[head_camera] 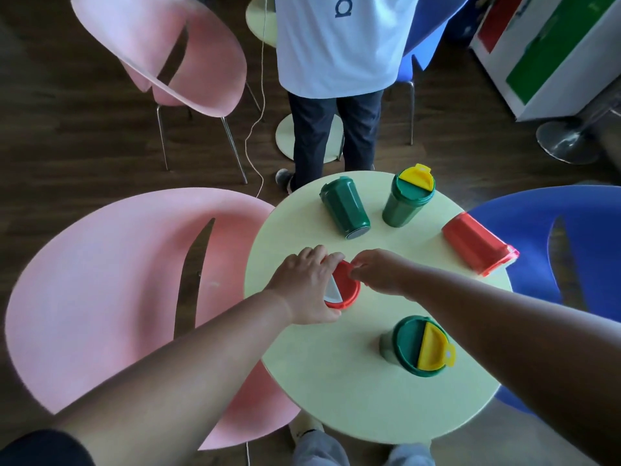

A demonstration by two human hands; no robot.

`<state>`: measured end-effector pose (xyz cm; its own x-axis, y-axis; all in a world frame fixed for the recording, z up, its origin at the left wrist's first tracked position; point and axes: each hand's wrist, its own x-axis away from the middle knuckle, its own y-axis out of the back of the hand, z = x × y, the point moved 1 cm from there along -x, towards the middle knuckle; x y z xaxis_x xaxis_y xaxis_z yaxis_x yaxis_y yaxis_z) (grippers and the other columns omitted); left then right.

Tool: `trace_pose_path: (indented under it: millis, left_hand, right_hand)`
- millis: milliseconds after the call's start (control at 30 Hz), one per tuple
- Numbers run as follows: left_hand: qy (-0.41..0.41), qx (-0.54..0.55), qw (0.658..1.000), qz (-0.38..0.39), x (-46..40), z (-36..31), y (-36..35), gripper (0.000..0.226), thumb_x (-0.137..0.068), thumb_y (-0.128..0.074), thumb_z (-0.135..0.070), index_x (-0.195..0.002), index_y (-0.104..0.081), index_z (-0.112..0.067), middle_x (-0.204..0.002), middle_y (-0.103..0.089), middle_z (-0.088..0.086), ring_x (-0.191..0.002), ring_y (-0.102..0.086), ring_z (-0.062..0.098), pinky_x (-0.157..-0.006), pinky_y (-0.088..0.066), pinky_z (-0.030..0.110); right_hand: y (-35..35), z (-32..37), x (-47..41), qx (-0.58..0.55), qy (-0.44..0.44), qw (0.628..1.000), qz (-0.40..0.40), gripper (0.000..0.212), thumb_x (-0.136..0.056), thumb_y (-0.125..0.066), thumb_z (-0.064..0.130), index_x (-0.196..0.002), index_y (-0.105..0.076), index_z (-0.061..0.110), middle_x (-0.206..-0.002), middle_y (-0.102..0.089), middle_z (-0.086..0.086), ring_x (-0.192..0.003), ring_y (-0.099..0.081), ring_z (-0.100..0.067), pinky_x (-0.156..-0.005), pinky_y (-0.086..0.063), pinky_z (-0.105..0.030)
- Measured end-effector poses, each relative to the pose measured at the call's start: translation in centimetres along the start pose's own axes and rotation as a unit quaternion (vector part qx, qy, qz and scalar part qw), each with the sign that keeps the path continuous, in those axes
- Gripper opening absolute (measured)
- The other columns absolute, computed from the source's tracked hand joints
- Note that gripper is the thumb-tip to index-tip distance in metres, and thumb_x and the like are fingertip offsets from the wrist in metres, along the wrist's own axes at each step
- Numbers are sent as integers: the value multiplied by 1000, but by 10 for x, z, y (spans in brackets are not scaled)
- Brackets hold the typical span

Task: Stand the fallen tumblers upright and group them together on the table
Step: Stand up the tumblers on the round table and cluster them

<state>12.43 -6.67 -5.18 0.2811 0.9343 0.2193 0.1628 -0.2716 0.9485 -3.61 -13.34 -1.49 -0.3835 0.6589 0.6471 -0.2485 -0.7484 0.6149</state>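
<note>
Red plastic tumbler with a red-and-white lid [342,289] stands upright near the left edge of the round pale-yellow table [336,391], seen from above, and both hands are on it. The left hand [307,285] curls round its far and left side, a grip closed on the tumbler, probably to steady it. The right hand [376,270] pinches at the lid's rim, perhaps at a small tab, though the fingertips hide what they hold. Two tumblers lie on their sides and need righting: a dark green ribbed tumbler [344,210] at the far side and a red ribbed tumbler [477,243] at the right edge. Two green tumblers with yellow flip lids stand upright, one far [406,200], one near [416,346]. All are well apart, so grouping is not yet done. A standing person's white shirt [342,42] carries dark lettering, cut off and unreadable.
</note>
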Motion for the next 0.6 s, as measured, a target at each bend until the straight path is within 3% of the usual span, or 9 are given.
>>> trace_pose_path:
  millis: [233, 433, 600]
  left_hand:
    - [7, 1, 1000, 14, -4, -7, -2, 97, -68, -67, -68, -146, -27, -29, -130, -40, 0, -122, -43, 23, -101, -40, 41]
    - [8, -7, 1000, 29, -9, -10, 2, 97, -66, -68, -71, -144, -29, -30, -129, -41, -1, -122, -44, 24, -101, -39, 41]
    - [11, -3, 999, 39, -11, -13, 2, 99, -67, -68, -72, -146, -26, -30, -132, -38, -1, -124, -42, 23, -103, -38, 40]
  right_hand:
    - [-2, -11, -1, -4, -18, 1000, -4, 34, -95, -50, 30, -125, -62, 21, -119, -63, -2, -106, -57, -19, -90, -48, -33]
    - [0, -21, -1, -48, -23, 999, -3, 31, -93, -51, 31, -119, -65, 22, -102, -65, 2, -99, -60, -17, -87, -51, -33]
    - [20, -32, -14, -73, -11, 997, -24, 31, -93, -58, 33, -120, -66, 20, -114, -66, 0, -104, -62, -19, -93, -51, -36]
